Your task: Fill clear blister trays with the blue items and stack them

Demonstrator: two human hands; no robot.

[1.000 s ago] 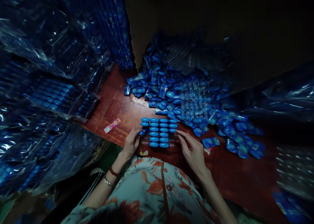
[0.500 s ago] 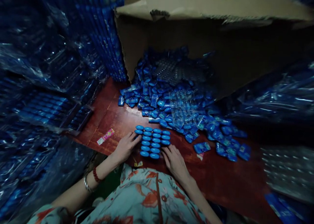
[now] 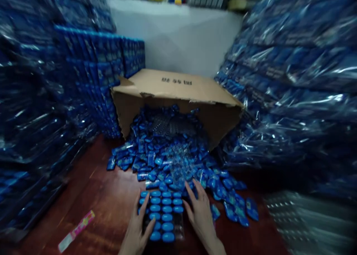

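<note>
Since earlier: view tilted up, box point(image 3: 178, 95) now visible. Left hand point(image 3: 136, 230) and right hand point(image 3: 199, 216), both open, flank tray point(image 3: 164, 217) at near table point(image 3: 106, 203) edge; press evenly, keep rows aligned.

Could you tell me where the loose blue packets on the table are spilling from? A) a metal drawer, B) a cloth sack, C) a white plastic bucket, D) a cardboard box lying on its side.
D: the heap of blue packets runs out of the open mouth of the cardboard box tipped on its side, behind the tray of blue pieces that the left hand and right hand flank.
</note>
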